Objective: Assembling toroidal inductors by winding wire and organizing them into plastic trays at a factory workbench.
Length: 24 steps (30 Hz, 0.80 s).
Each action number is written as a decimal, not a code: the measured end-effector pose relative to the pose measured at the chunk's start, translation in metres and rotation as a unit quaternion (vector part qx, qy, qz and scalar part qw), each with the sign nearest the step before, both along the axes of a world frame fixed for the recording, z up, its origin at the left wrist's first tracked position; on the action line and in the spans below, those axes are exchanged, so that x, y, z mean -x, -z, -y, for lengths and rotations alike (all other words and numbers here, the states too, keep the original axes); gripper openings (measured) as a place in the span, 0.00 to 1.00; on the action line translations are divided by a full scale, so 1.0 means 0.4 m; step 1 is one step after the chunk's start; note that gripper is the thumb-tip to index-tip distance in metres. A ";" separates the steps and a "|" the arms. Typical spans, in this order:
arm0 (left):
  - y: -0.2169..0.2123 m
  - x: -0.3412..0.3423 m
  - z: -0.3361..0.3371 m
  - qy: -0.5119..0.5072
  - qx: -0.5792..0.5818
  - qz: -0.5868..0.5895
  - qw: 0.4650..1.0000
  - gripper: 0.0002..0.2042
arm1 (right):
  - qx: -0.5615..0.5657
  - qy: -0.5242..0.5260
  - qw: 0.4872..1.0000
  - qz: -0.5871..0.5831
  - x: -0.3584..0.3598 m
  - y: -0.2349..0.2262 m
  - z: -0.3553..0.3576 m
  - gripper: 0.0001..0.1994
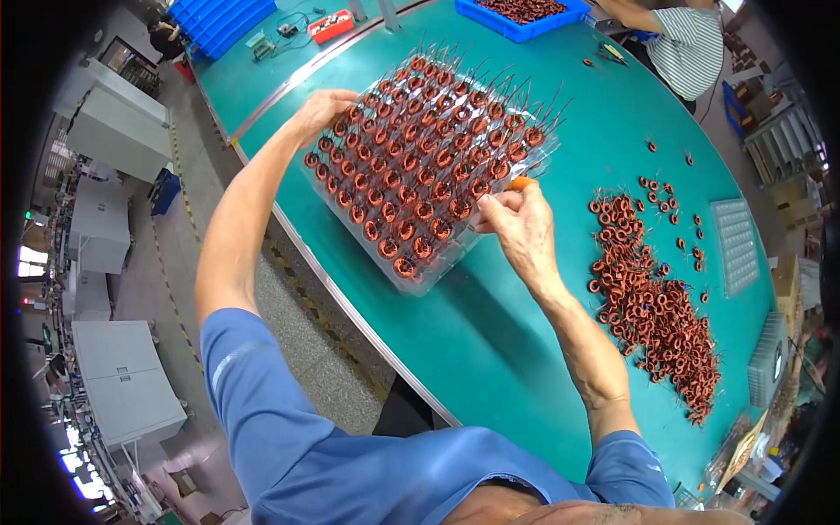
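Clear, glossy plastic tray [416,285], held tilted beside the left edge of the smooth green workbench [516,389]; its rows carry ring-shaped, copper-coloured wire-wound coils [424,209] with thin, bristling leads. The left hand [325,114] grips the tray's far-left edge, fingertips hidden; the right hand [525,229] pinches its near-right edge. Loose coils [652,306] lie heaped toward the workbench's right edge.

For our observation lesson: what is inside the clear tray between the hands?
The clear tray holds rows of toroidal copper coils; its floor directly beneath them is covered from view.
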<state>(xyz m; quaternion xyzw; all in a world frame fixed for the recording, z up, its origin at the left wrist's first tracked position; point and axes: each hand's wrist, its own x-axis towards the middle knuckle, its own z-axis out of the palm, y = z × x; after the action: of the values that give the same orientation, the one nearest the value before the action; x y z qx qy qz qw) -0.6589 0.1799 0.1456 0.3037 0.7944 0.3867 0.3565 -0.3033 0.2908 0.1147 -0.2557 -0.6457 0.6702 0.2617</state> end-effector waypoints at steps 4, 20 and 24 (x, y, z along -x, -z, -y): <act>0.035 -0.008 -0.031 -0.029 0.005 -0.021 0.999 0.19 | -0.019 -0.038 0.995 0.088 -0.010 -0.029 -0.030 0.18; 0.365 -0.399 0.257 -0.419 -0.213 -0.159 0.868 0.27 | -0.101 -0.024 0.981 0.163 -0.037 -0.044 -0.070 0.21; 0.473 -0.451 0.238 -0.342 -0.351 -0.204 0.848 0.32 | -0.079 0.057 0.995 0.034 -0.079 0.006 -0.040 0.12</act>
<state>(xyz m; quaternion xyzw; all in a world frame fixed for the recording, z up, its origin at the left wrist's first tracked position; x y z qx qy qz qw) -0.4787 0.0848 -0.0438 0.1896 0.7145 0.6662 -0.0988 -0.2716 0.3067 0.1122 -0.2933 -0.6899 0.5918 0.2963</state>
